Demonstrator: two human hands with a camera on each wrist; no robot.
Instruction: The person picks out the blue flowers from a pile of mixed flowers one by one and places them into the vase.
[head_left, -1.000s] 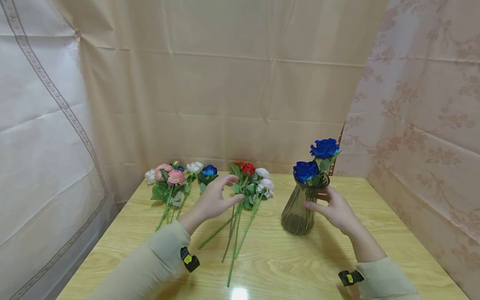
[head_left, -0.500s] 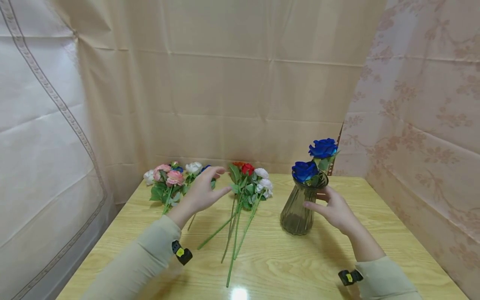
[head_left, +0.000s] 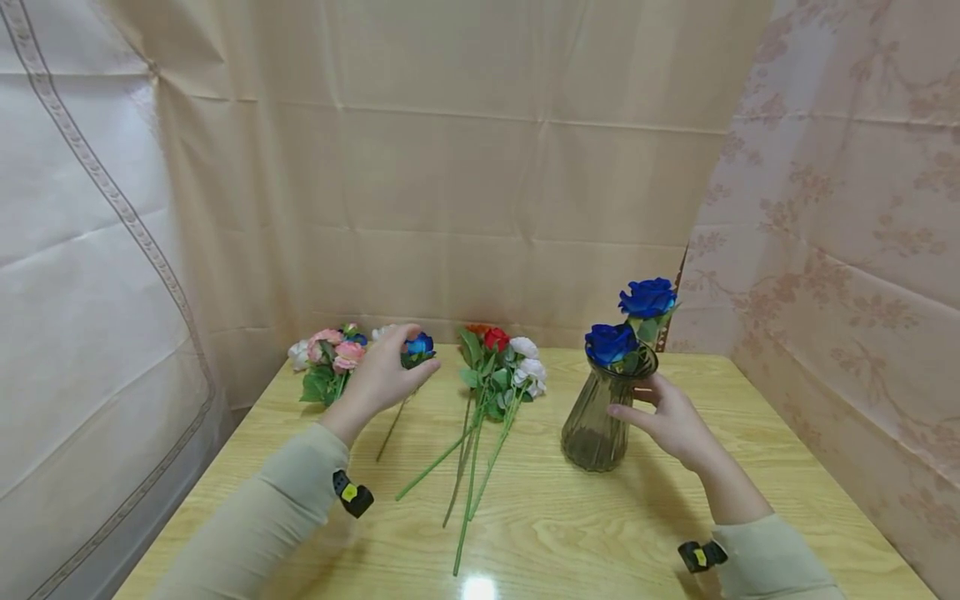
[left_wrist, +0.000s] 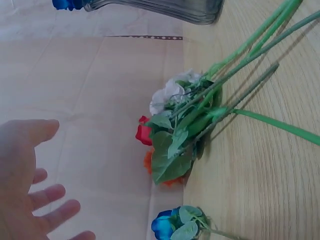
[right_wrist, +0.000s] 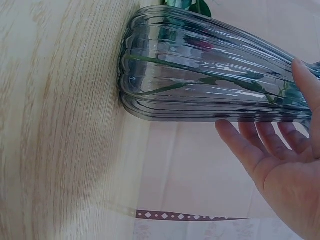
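Two blue roses (head_left: 610, 342) chilling in a smoky ribbed vase (head_left: 595, 429)
It's see-through, standing on the desk (head_left: 600, 537); another blue rose (head_left: 422, 344) lies well apart.

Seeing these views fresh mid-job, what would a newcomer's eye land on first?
Two blue roses stand out first, in the ribbed vase that the right hand holds, right of centre on the table. Next comes the red rose beside white flowers, near the middle of the far edge, then the left hand, fingers spread, beside another blue rose further left.
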